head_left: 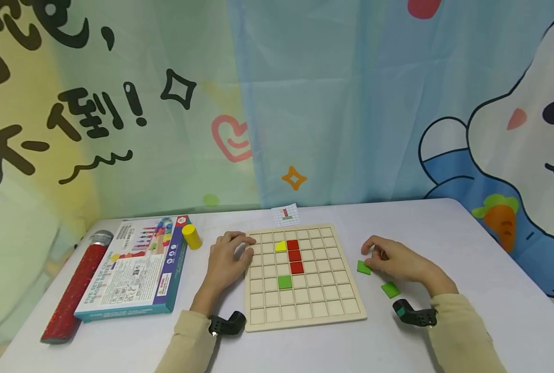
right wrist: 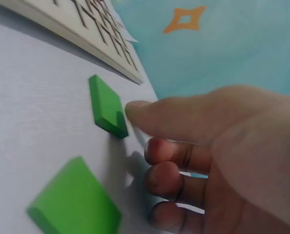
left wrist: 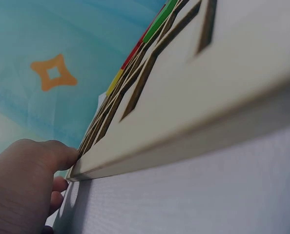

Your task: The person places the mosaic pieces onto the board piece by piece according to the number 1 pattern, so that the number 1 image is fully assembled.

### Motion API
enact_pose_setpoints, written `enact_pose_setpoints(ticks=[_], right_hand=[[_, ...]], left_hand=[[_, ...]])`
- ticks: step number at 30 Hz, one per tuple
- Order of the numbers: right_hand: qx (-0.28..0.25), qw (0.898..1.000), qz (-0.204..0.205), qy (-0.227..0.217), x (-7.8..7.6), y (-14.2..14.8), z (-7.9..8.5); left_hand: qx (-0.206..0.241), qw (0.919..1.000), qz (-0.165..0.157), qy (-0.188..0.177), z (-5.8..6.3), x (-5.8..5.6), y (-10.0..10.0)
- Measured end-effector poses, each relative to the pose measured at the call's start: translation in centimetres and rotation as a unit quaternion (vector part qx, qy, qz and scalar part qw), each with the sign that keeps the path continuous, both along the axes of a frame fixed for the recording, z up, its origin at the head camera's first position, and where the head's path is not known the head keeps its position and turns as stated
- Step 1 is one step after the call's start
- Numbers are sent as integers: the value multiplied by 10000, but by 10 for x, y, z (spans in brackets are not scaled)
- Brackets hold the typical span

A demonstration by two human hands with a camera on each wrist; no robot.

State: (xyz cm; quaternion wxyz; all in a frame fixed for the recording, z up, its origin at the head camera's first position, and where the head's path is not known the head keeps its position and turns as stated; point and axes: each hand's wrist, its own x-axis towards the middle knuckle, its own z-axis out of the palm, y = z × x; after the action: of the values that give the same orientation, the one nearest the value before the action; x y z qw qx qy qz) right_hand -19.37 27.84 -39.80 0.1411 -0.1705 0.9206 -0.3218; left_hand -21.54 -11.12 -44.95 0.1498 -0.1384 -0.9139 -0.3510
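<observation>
A wooden grid board (head_left: pixel 323 290) lies on the table, carrying three red tiles (head_left: pixel 294 256) in a column, a yellow piece (head_left: pixel 280 246) beside the top one and a green tile (head_left: pixel 285 282) below. My left hand (head_left: pixel 228 261) grips the board's left edge; in the left wrist view its thumb (left wrist: pixel 62 155) lies over the edge, with fingertips lower down. Right of the board, my right hand (head_left: pixel 395 261) is over the table, thumb tip right at a loose green tile (right wrist: pixel 107 107), fingers loosely bent. A second loose green tile (right wrist: pixel 75 200) lies nearer the wrist.
A pattern card (head_left: pixel 285 215) lies behind the board. On the left are a boxed set (head_left: pixel 128 269), a yellow cylinder (head_left: pixel 191 237) and a red microphone (head_left: pixel 76 290). A printed cloth (head_left: pixel 323 114) hangs behind the table.
</observation>
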Motion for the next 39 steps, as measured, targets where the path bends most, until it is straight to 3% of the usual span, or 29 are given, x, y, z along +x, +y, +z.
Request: enact_pose_setpoints(ticks=[8, 26, 39], right_hand=[[41, 9994, -22, -357, 2, 4, 3], [-107, 9996, -189, 204, -3, -1, -2], [-505, 9980, -291, 261, -7, 0, -8]], left_hand=[[-35, 10000, 7, 12, -1, 0, 0], [-79, 9999, 92, 6, -2, -1, 1], [-81, 9999, 78, 29, -2, -2, 0]])
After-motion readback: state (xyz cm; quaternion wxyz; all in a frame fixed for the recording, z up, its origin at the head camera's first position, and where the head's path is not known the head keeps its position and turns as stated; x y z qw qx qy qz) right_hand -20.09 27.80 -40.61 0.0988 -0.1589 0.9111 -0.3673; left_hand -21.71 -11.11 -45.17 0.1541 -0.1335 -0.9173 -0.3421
